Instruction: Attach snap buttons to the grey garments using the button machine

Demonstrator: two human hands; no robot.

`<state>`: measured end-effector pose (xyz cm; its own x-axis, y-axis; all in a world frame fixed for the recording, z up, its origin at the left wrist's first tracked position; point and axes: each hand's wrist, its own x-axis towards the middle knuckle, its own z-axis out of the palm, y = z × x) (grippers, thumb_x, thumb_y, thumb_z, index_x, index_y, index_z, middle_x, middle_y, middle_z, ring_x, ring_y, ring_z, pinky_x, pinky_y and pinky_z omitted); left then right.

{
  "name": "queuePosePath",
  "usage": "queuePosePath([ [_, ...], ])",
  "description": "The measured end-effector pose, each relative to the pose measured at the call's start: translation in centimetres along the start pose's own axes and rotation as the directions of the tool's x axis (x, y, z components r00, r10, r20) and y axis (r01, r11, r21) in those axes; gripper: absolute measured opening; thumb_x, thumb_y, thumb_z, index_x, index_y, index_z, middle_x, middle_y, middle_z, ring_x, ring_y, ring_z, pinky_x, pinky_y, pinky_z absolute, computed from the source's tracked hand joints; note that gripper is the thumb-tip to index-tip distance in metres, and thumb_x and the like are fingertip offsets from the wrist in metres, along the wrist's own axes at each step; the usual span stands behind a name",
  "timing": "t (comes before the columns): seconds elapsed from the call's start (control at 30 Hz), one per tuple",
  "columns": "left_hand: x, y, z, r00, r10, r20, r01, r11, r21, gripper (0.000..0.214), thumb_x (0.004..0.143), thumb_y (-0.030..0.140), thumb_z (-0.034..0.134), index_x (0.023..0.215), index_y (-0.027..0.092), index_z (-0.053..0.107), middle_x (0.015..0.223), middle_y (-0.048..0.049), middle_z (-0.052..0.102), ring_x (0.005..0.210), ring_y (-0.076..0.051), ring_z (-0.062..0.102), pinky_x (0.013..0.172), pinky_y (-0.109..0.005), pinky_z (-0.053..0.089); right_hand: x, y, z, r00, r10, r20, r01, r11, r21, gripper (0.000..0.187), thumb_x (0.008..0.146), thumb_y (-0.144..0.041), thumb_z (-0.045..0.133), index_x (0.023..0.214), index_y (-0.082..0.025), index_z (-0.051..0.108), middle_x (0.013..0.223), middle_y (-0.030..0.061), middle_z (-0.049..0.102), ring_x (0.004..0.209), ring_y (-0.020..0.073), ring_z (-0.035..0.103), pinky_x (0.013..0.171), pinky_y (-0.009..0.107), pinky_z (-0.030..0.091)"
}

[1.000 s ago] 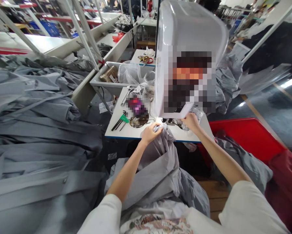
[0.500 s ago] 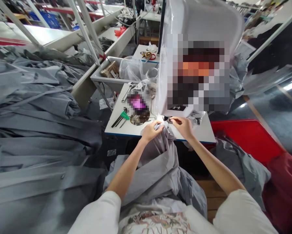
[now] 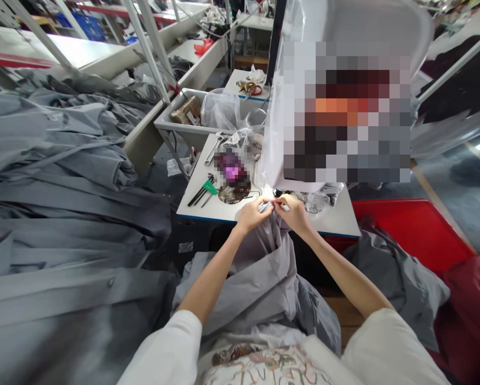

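- Grey garment cloth is bunched up in front of the person's torso, lower centre of the frame, with its top raised to the near edge of the bench. That puts the worked fold right at the hands.
- Left hand: grip closed, fingers wrapped over the top of the bunch. Looks like it is holding the fold up and steady.
- Right hand: grip closed, thumb and fingers pinching a small pale piece right beside the left hand's fingertips. Too small to tell what the piece is, or whether it is attached to the cloth.
- Hands sit just below the lower edge of a white plastic housing, which is partly blurred out.
- Left of the hands on the bench: round brown dish holding small metal bits, plus black hand tools and a green-tipped tool, all within easy reach. Steel spanner lies further up; a blurred object can't be read.
- Right of the hands: clear plastic wrap.
- Large heap of grey garments fills the left side; red plastic crate sits lower right, with more grey cloth over its edge.
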<state>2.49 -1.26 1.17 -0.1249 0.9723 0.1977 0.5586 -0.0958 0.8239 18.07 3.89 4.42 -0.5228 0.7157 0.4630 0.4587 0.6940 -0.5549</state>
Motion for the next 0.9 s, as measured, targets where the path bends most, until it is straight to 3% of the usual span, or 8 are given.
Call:
queuePosePath([
  [0.13, 0.0, -0.1, 0.0, 1.0, -0.007, 0.005, 0.007, 1.0, 0.016, 0.024, 0.082, 0.035, 0.058, 0.102, 0.024, 0.065, 0.099, -0.0004, 0.071, 0.09, -0.017, 0.066, 0.083, -0.025, 0.048, -0.6, 0.2, 0.1, 0.992, -0.117, 0.044, 0.122, 0.982, -0.141, 0.018, 0.088, -0.02, 0.047, 0.088, -0.021, 0.066, 0.09, 0.0067, 0.067, 0.086, 0.0204, 0.061, 0.079, 0.033, 0.048],
  [0.33, 0.1, -0.3, 0.0, 1.0, -0.005, 0.017, 0.005, 1.0, 0.004, 0.025, 0.082, 0.032, 0.059, 0.105, 0.024, 0.065, 0.1, -0.0001, 0.071, 0.091, -0.017, 0.066, 0.084, -0.026, 0.048, -1.7, 0.1, -0.4, 0.969, -0.186, 0.16, 0.216, 0.957, -0.194, 0.028, 0.093, -0.021, 0.043, 0.111, -0.023, 0.064, 0.109, 0.0085, 0.066, 0.1, 0.0232, 0.06, 0.092, 0.04, 0.047],
  [0.67, 0.0, -0.3, 0.2, 0.999, 0.04, -0.018, -0.039, 0.999, 0.02, 0.024, 0.081, 0.03, 0.058, 0.103, 0.024, 0.065, 0.1, 0.0, 0.07, 0.09, -0.017, 0.066, 0.083, -0.025, 0.048, -1.7, -0.5, -0.6, 0.96, -0.191, 0.203, 0.24, 0.936, -0.257, 0.03, 0.092, -0.019, 0.042, 0.11, -0.021, 0.066, 0.111, 0.0102, 0.065, 0.1, 0.0257, 0.059, 0.091, 0.043, 0.048],
  [0.8, 0.0, -0.6, 0.3, 0.997, 0.069, -0.032, -0.068, 0.998, 0.018, 0.024, 0.081, 0.03, 0.058, 0.102, 0.024, 0.065, 0.098, 0.0002, 0.07, 0.089, -0.017, 0.066, 0.081, -0.024, 0.047, -1.9, -0.7, -0.7, 0.974, -0.179, 0.14, 0.205, 0.958, -0.202, 0.03, 0.089, -0.015, 0.042, 0.105, -0.022, 0.066, 0.111, 0.0091, 0.064, 0.101, 0.0238, 0.059, 0.091, 0.04, 0.047],
  [0.9, 0.0, -0.5, 0.3, 0.997, 0.069, -0.039, -0.068, 0.998, 0.017, 0.023, 0.081, 0.034, 0.059, 0.101, 0.024, 0.065, 0.098, 0.0003, 0.07, 0.089, -0.017, 0.066, 0.08, -0.024, 0.047, -1.9, -0.8, -0.6, 0.994, -0.112, -0.008, 0.11, 0.985, -0.131, 0.027, 0.087, -0.016, 0.042, 0.1, -0.022, 0.066, 0.109, 0.0075, 0.064, 0.104, 0.0218, 0.057, 0.093, 0.038, 0.045],
])
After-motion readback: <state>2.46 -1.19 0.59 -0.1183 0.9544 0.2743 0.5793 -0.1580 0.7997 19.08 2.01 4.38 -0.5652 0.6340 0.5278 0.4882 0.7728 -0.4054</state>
